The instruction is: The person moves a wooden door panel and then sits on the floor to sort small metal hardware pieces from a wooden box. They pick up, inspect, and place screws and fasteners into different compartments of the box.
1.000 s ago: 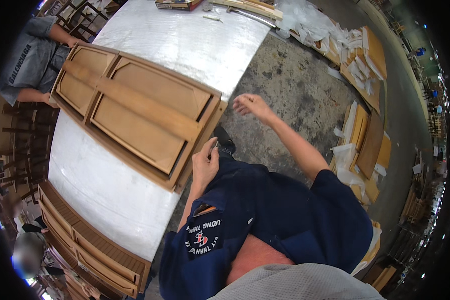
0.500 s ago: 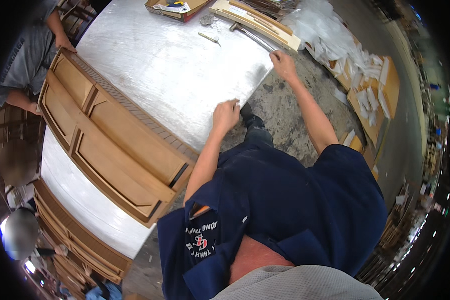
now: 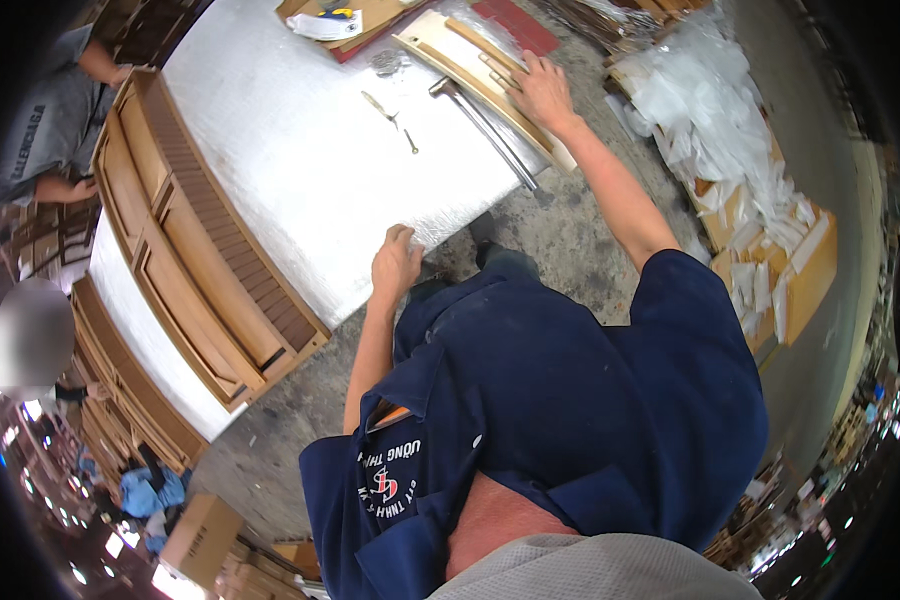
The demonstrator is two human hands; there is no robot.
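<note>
Head view: taking the hammer (image 3: 490, 138) as landmark, we see our right hand (image 3: 545, 92) beyond it to the right, fingers apart over the curved wooden piece (image 3: 475, 86) beside it; whether they grip, we cannot tell. Our left hand (image 3: 397, 262), half-curled, grip unclear, is nearer us than the hammer, by the edge of the bench (image 3: 300, 130).

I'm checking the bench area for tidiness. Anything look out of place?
Yes: crumpled plastic and white scraps lie strewn over boards at the right, looking like unsorted waste. A hammer-like tool also lies with its handle end at the edge of the table, an awkward spot. I see no clear damage.
</note>
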